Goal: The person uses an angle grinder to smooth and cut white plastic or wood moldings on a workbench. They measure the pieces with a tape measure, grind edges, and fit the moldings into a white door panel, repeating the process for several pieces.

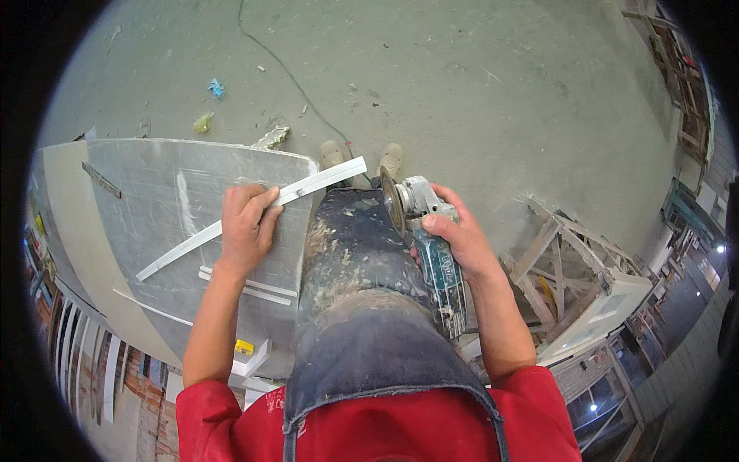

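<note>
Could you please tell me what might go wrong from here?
The left hand alone grips the white strip, whose end juts past the edge of the grey table, so it could twist if the disc touches it. The angle grinder in the right hand appears close to the apron; the cloth might catch. The cord near the shoes could trip someone.

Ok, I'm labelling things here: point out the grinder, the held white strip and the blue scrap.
Grinder (pixel 440 268): head view, its teal body.
Held white strip (pixel 323 180): head view, its upper right part.
Blue scrap (pixel 215 88): head view, its middle.
</note>
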`<act>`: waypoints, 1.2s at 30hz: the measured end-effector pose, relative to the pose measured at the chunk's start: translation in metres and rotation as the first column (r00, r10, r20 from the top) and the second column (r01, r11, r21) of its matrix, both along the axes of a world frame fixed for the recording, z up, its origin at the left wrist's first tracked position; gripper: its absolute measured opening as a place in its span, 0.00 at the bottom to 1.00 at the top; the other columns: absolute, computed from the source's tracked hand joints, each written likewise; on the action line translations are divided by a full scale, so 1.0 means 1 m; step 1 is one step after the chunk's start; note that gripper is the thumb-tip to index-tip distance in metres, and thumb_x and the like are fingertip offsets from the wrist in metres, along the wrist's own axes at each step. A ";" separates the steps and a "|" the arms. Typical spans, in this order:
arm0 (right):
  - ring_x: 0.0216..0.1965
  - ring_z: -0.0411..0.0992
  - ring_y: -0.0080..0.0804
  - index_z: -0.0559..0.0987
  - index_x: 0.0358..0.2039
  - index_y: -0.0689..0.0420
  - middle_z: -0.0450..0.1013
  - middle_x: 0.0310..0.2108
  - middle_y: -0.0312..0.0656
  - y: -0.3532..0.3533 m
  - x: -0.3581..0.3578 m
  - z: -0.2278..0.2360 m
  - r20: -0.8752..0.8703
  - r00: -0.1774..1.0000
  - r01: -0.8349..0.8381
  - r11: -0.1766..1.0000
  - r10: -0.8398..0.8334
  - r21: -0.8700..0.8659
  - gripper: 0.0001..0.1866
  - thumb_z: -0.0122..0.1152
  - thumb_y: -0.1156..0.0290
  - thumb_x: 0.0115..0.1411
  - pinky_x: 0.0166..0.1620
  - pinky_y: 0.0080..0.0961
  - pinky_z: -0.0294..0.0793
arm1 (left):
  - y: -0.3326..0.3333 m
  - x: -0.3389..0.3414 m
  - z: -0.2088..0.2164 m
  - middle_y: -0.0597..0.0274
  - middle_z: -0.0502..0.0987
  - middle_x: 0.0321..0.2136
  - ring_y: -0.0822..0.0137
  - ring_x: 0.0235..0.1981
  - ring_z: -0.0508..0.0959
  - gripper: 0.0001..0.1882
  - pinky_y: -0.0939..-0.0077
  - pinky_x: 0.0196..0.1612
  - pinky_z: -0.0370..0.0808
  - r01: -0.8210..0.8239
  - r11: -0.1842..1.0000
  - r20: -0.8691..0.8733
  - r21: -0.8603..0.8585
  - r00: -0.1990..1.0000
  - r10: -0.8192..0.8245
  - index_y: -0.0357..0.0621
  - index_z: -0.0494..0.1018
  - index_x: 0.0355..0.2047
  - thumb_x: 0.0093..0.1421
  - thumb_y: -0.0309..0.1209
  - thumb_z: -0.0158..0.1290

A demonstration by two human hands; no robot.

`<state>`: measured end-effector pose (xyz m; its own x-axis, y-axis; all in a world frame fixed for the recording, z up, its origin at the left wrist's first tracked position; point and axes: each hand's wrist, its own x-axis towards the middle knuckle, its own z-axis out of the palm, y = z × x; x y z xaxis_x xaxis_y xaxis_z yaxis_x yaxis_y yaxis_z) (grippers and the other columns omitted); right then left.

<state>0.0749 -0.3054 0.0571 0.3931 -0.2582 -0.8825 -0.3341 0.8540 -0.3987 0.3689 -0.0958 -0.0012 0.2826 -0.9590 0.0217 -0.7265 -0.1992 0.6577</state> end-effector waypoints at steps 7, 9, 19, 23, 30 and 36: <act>0.27 0.81 0.35 0.63 0.69 0.58 0.77 0.43 0.49 -0.005 0.006 -0.001 0.014 0.998 -0.057 0.997 0.058 -0.050 0.43 0.72 0.61 0.57 0.30 0.29 0.85 | 0.002 -0.004 -0.004 0.58 0.78 0.39 0.54 0.39 0.74 0.20 0.62 0.44 0.69 -0.031 0.999 0.022 -0.030 0.999 0.031 0.44 0.79 0.49 0.54 0.22 0.66; 0.28 0.81 0.35 0.64 0.69 0.59 0.77 0.44 0.49 -0.005 0.010 0.000 0.020 0.998 -0.061 0.996 0.062 -0.066 0.42 0.72 0.61 0.56 0.31 0.29 0.85 | 0.001 -0.004 -0.003 0.58 0.78 0.39 0.55 0.39 0.74 0.20 0.63 0.43 0.68 -0.032 0.999 0.029 -0.034 0.999 0.033 0.44 0.79 0.49 0.55 0.22 0.66; 0.34 0.79 0.30 0.66 0.68 0.59 0.77 0.45 0.46 -0.006 0.015 0.000 0.017 0.997 -0.071 0.996 0.072 -0.045 0.40 0.72 0.65 0.57 0.37 0.30 0.85 | -0.006 -0.003 0.004 0.59 0.78 0.38 0.55 0.38 0.73 0.17 0.63 0.43 0.69 -0.038 0.998 0.055 -0.047 0.998 0.041 0.42 0.80 0.46 0.55 0.23 0.65; 0.32 0.79 0.31 0.66 0.68 0.59 0.77 0.44 0.46 -0.007 0.018 0.003 0.010 0.996 -0.085 0.995 0.086 -0.055 0.40 0.72 0.65 0.57 0.35 0.29 0.84 | -0.003 -0.003 0.004 0.56 0.78 0.40 0.54 0.39 0.74 0.17 0.63 0.45 0.70 -0.038 0.999 0.042 -0.023 0.998 0.039 0.40 0.80 0.46 0.55 0.22 0.65; 0.26 0.81 0.38 0.61 0.70 0.62 0.76 0.41 0.50 -0.006 0.022 0.004 -0.031 0.992 -0.126 0.984 0.123 -0.125 0.46 0.70 0.61 0.55 0.29 0.32 0.85 | -0.003 -0.003 0.001 0.57 0.77 0.38 0.54 0.38 0.74 0.16 0.63 0.44 0.70 -0.039 0.998 0.037 -0.054 0.998 0.041 0.40 0.80 0.45 0.55 0.23 0.65; 0.26 0.82 0.39 0.60 0.71 0.62 0.76 0.40 0.51 -0.007 0.022 0.004 -0.036 0.991 -0.129 0.983 0.126 -0.131 0.47 0.70 0.61 0.55 0.27 0.32 0.85 | -0.004 -0.002 0.001 0.58 0.78 0.37 0.55 0.38 0.74 0.17 0.62 0.43 0.70 -0.032 0.996 0.044 -0.083 0.998 0.036 0.41 0.80 0.45 0.54 0.23 0.66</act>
